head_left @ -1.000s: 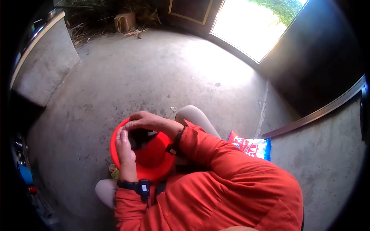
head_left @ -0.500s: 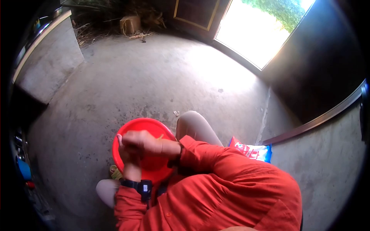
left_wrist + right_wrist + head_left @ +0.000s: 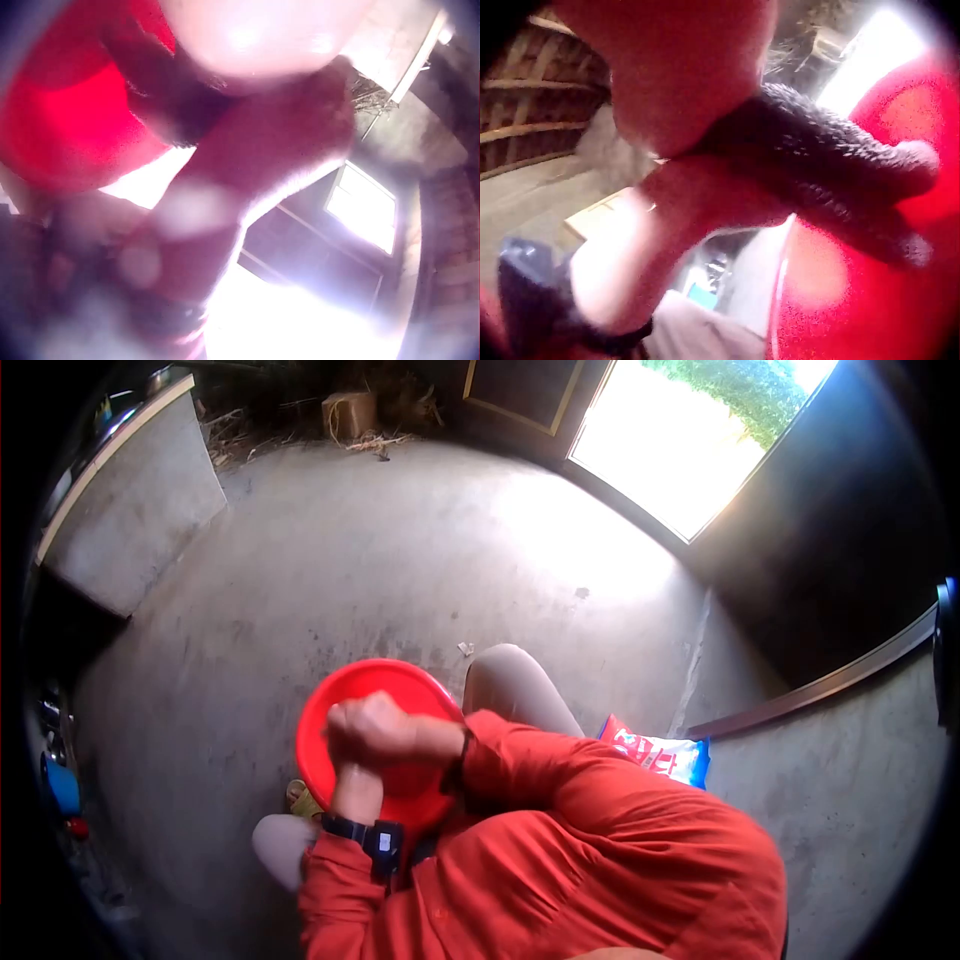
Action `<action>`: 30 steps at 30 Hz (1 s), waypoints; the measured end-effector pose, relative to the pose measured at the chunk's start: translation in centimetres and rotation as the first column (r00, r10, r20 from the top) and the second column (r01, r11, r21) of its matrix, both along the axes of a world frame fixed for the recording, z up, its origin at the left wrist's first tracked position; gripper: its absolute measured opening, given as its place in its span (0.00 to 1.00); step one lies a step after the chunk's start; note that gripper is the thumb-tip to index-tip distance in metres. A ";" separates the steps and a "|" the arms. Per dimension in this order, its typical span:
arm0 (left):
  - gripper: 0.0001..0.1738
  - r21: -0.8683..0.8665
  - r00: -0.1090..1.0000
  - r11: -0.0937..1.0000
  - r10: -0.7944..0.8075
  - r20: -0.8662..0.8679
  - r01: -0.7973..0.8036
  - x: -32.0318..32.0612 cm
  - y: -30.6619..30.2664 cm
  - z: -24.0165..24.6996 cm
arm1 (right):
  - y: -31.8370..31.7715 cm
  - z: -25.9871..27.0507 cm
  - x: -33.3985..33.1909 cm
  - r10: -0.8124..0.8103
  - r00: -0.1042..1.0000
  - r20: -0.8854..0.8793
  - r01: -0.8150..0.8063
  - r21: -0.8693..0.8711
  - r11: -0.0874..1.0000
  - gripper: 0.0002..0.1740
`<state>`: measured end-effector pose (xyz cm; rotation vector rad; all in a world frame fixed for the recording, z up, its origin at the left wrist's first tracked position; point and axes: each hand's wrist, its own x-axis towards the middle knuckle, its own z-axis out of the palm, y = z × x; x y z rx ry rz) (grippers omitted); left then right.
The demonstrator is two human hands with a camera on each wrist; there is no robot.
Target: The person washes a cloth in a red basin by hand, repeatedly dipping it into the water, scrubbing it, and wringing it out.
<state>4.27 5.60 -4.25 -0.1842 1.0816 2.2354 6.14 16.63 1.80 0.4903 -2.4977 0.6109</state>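
My two hands are together over a red plastic basin [image 3: 325, 780] that stands between the legs. In the head view the right hand [image 3: 368, 722] lies over the left hand [image 3: 350, 758] and hides most of it. A dark, wet-looking cloth with a fuzzy surface [image 3: 817, 150] is gripped between them in the right wrist view. Its folded ends stick out past the hands above the basin. The left wrist view shows the dark cloth [image 3: 169, 94] beside the pale, shiny left hand [image 3: 262, 37].
A red, white and blue plastic bag [image 3: 655, 752] lies on the concrete floor to the right. Near the left foot is a yellowish sandal [image 3: 300, 798]. A cardboard box [image 3: 350, 415] stands at the back, a bright doorway [image 3: 690, 445] at the far right.
The hands were spread over the basin's left rim with dark material beneath. They have since come together around the cloth and shifted slightly right and inward.
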 end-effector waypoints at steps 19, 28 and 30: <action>0.31 0.134 1.000 0.991 -0.015 0.004 0.014 -0.9 2.3 4.1 | 8.5 -5.0 -4.8 0.246 0.858 0.451 0.147 -0.674 0.724 0.05; 0.18 0.121 0.967 0.961 0.253 -0.007 -0.250 -1.8 2.1 2.5 | 6.8 -0.4 -2.9 0.489 0.703 0.517 0.592 -0.806 0.003 0.07; 0.19 0.028 0.952 0.952 0.305 0.028 -0.305 -2.0 2.8 3.5 | 7.4 -0.2 -2.9 0.490 0.733 0.472 0.510 -0.858 0.063 0.09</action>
